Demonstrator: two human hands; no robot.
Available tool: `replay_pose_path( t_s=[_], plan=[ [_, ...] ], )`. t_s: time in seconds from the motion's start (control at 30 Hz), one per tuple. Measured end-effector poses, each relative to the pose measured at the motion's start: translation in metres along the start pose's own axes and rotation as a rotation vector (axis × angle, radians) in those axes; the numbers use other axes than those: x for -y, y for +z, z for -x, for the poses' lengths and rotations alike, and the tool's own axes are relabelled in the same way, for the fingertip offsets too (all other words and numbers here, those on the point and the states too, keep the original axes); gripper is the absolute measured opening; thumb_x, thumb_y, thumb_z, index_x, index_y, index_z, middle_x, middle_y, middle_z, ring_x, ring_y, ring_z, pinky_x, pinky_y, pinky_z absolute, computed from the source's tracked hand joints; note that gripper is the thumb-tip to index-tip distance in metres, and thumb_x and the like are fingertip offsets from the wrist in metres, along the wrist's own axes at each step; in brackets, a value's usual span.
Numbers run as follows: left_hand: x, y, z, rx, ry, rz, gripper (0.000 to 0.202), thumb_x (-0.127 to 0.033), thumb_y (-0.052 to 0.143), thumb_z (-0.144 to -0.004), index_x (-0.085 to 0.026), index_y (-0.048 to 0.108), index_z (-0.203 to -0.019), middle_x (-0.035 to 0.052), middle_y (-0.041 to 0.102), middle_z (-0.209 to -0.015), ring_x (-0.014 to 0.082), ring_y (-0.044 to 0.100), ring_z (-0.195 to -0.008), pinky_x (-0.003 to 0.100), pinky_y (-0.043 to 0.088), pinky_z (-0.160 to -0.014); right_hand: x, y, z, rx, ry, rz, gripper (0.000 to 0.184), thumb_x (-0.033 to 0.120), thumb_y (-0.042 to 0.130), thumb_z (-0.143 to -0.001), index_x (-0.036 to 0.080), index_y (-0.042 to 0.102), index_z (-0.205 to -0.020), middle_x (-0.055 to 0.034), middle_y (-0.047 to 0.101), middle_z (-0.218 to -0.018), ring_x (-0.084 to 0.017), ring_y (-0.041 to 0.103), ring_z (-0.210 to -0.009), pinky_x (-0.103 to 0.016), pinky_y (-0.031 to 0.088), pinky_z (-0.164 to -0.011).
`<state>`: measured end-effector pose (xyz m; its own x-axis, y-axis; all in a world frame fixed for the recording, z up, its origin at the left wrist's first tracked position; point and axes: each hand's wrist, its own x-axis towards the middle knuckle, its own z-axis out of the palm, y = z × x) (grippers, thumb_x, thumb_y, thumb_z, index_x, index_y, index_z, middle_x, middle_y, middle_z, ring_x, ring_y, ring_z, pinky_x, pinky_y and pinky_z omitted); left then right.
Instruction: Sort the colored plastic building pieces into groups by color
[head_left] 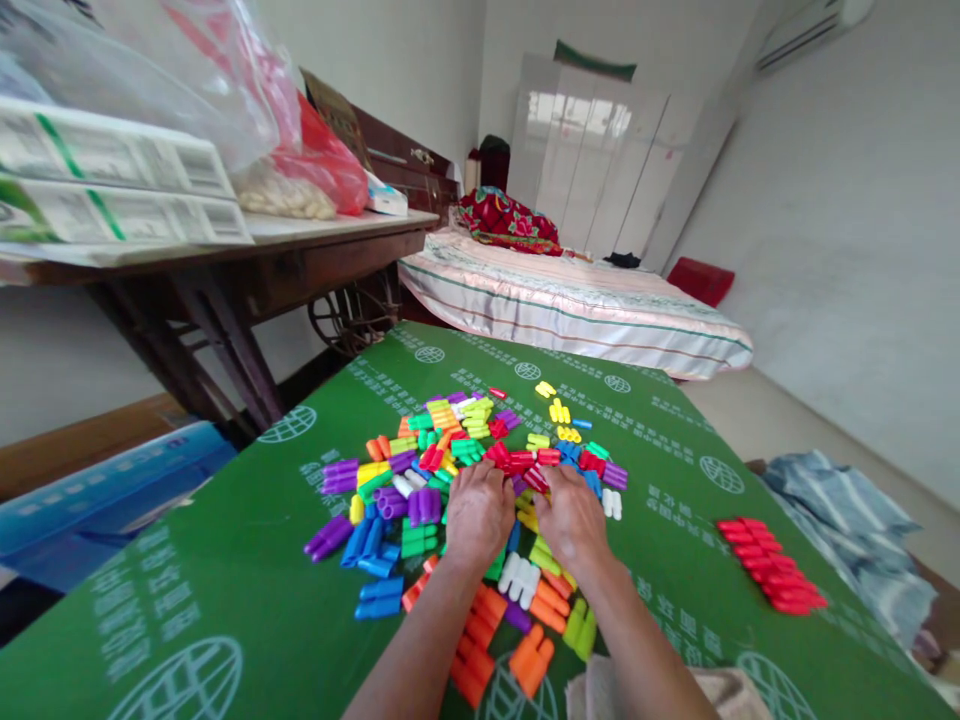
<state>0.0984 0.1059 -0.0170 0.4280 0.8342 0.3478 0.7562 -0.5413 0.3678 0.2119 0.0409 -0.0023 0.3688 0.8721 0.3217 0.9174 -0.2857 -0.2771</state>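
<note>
A heap of coloured plastic building pieces (442, 470) lies spread on the green cloth-covered table (225, 600). My left hand (478, 512) and my right hand (571, 515) rest side by side over the middle of the heap, knuckles up and fingers curled down. Both sets of fingertips meet at a cluster of red pieces (525, 465), and the fingers seem closed on them. A separate row of joined red pieces (772, 578) lies apart at the right side of the table.
An old wooden side table (247, 270) with boxes and plastic bags stands at the left. A bed (570, 300) with a striped cover is behind the table. Blue cloth (840, 510) lies on the floor at right.
</note>
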Motion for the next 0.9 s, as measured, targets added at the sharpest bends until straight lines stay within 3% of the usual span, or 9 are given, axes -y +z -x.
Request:
replay_pose_path(
  t_s=[0.2, 0.5, 0.63, 0.9],
  plan=[
    [0.0, 0.0, 0.0, -0.016, 0.007, -0.009, 0.031, -0.026, 0.038, -0.089, -0.015, 0.066, -0.094, 0.0114, 0.066, -0.107, 0.0261, 0.057, -0.1, 0.041, 0.042, -0.091, 0.0, 0.007, -0.019, 0.103, 0.004, 0.046, 0.033, 0.005, 0.05, -0.077, 0.021, 0.067, -0.1, -0.0074, 0.068, -0.099, -0.021, 0.064, -0.088, -0.029, 0.044, -0.072],
    [0.004, 0.001, -0.008, -0.024, 0.076, -0.028, 0.031, -0.03, 0.037, -0.089, -0.016, 0.066, -0.088, 0.0106, 0.068, -0.102, 0.025, 0.06, -0.095, 0.04, 0.045, -0.087, -0.02, -0.008, -0.015, 0.099, 0.062, -0.046, 0.024, 0.023, 0.055, -0.082, 0.023, 0.064, -0.104, -0.005, 0.065, -0.097, -0.018, 0.059, -0.09, -0.026, 0.042, -0.077],
    [0.009, 0.006, -0.01, -0.051, 0.116, -0.049, 0.032, -0.032, 0.037, -0.09, -0.017, 0.065, -0.087, 0.01, 0.068, -0.101, 0.0253, 0.061, -0.094, 0.04, 0.046, -0.087, -0.056, -0.023, -0.021, 0.077, 0.161, -0.028, 0.021, 0.028, 0.053, -0.084, 0.024, 0.064, -0.102, -0.0039, 0.065, -0.096, -0.018, 0.06, -0.088, -0.026, 0.043, -0.074],
    [0.012, 0.009, -0.011, -0.1, 0.152, -0.039, 0.036, -0.035, 0.036, -0.09, -0.017, 0.066, -0.086, 0.0099, 0.069, -0.1, 0.0256, 0.062, -0.092, 0.041, 0.047, -0.086, -0.168, -0.037, -0.024, 0.149, 0.373, 0.088, 0.033, 0.028, 0.055, -0.083, 0.021, 0.06, -0.116, -0.0088, 0.065, -0.114, -0.022, 0.062, -0.1, -0.031, 0.046, -0.083]
  ],
)
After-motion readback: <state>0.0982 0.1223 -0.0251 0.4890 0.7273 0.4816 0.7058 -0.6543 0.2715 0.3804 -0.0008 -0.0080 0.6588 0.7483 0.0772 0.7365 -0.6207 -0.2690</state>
